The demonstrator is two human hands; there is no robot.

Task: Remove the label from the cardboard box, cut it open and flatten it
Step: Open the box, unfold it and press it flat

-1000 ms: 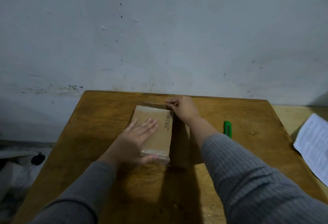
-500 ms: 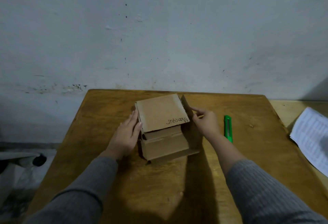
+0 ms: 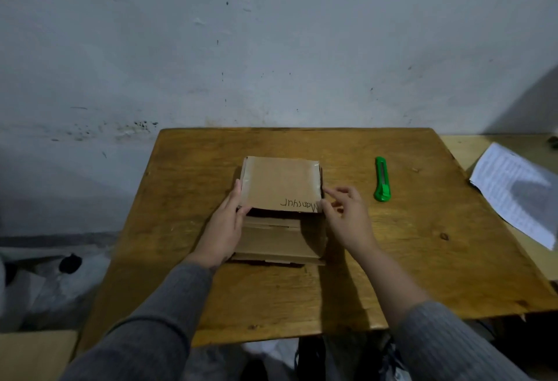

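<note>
A brown cardboard box (image 3: 280, 187) stands in the middle of the wooden table (image 3: 392, 275), its top flap bearing upside-down handwriting near the front right corner and clear tape along its edges. The front panel (image 3: 271, 241) faces me below the flap. My left hand (image 3: 225, 226) lies against the box's left side, thumb touching the flap's front left corner, fingers straight. My right hand (image 3: 347, 217) is at the box's right side with loosely bent fingers, its fingertips near the flap's front right corner; contact is unclear. A green utility knife (image 3: 382, 178) lies to the right of the box.
A printed sheet of paper (image 3: 519, 190) lies on a lighter surface at the right. A plaster wall rises directly behind the table. White bags (image 3: 60, 284) sit on the floor at the left, and a cardboard piece (image 3: 33, 353) shows at the bottom left.
The box has been turned from lying flat to standing square to me with its written flap on top. Both hands moved from its top to its two sides.
</note>
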